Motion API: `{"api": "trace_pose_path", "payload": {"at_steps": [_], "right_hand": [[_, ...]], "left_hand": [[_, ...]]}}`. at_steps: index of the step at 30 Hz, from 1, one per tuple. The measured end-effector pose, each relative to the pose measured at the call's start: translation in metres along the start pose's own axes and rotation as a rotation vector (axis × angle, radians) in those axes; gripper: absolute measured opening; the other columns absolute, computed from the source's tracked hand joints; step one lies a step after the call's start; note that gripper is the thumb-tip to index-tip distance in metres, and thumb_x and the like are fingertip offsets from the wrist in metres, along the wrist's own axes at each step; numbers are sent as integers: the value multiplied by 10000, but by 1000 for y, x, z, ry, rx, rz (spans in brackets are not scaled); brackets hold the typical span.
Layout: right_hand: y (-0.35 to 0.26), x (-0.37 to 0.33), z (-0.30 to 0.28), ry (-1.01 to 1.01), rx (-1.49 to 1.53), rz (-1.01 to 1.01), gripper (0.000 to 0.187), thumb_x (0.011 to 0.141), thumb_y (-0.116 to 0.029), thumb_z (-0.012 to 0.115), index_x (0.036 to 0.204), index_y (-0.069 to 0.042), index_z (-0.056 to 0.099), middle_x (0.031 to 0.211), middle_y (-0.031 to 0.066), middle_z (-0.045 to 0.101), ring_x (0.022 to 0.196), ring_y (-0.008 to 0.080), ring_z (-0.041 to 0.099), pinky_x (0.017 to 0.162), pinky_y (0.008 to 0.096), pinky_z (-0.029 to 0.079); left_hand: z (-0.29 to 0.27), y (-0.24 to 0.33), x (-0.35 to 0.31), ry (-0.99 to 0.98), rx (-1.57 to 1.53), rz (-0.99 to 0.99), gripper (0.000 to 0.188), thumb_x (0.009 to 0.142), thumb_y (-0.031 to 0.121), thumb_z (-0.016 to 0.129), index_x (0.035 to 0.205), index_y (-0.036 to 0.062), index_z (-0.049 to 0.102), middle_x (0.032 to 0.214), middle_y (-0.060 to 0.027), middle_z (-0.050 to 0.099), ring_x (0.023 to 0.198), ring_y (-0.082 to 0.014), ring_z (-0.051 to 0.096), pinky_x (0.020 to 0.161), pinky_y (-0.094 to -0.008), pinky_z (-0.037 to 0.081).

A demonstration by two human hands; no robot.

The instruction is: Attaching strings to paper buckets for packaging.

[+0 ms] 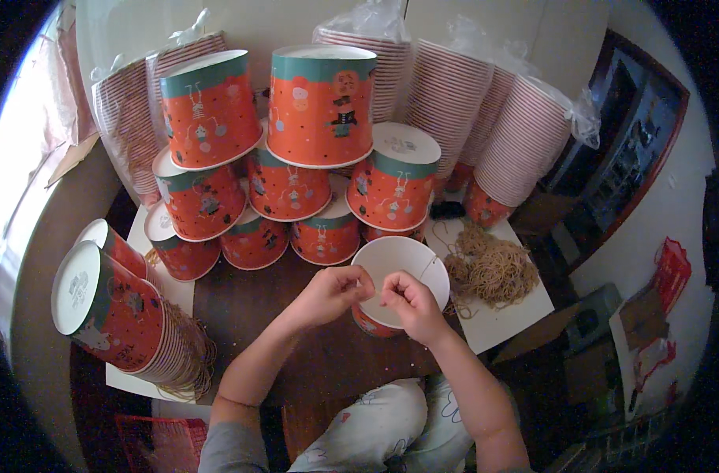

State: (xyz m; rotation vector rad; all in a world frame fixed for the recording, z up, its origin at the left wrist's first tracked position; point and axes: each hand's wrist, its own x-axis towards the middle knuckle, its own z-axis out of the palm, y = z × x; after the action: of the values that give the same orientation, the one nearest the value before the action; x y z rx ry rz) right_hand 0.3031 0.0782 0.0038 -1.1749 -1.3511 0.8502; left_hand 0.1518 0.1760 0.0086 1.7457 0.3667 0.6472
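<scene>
A paper bucket (403, 254) with a white inside and an orange printed outside stands upright on the dark table in front of me. My left hand (332, 296) is closed in a pinch over its left rim. Close by, my right hand (414, 307) pinches over its near right side, and a small gap separates the two hands. Whatever the fingertips hold is too fine to make out. A thin tan cord shows against the bucket's white wall near the right rim. To the right lies a tangled heap of tan cord (497, 272) on a white board (497, 323).
Upside-down orange and green buckets (290, 189) form a stacked pyramid behind. Tall nested stacks (446, 94) in clear plastic stand along the wall. At the left, nested buckets (127, 303) lean with cord loops hanging from them. A red basket (162, 441) sits below.
</scene>
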Motion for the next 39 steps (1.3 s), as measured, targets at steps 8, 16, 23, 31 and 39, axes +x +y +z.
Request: {"api": "trace_pose_path", "payload": {"at_steps": [8,16,23,31,39], "right_hand": [[-22,0,3,21,42,33,51,839,-84,500,839,-33,502,767,15,537,737,77,510,681,213,420],[-25,0,4,-33,-58,40,56,834,-69,509,865,-31,481,784,5,519,740,67,505,671,207,411],[-18,0,2,21,100,-46,220,824,-34,495,995,-52,358,794,27,520,748,87,520,700,220,411],[-24,5,0,243,400,-58,216,801,9,487,975,-75,391,783,26,482,754,104,470,741,237,366],[-20,9,-16,350,533,-149,180,803,-42,510,955,-82,422,775,16,474,741,115,471,728,251,364]], "left_hand": [[-4,19,-5,59,303,306,150,718,91,624,850,32,584,745,-25,529,612,-97,481,538,-236,420],[2,25,-11,125,367,237,125,685,93,642,791,51,590,755,-53,529,604,-138,505,502,-237,412],[2,26,-8,55,313,263,95,672,86,640,746,44,596,768,-54,542,703,-166,531,558,-273,444],[-13,17,-5,-45,322,267,77,661,80,634,724,45,607,760,-49,536,773,-193,523,638,-291,449],[-23,2,-2,-292,547,339,72,633,127,661,697,110,633,812,-18,499,851,-186,441,810,-313,330]]}}
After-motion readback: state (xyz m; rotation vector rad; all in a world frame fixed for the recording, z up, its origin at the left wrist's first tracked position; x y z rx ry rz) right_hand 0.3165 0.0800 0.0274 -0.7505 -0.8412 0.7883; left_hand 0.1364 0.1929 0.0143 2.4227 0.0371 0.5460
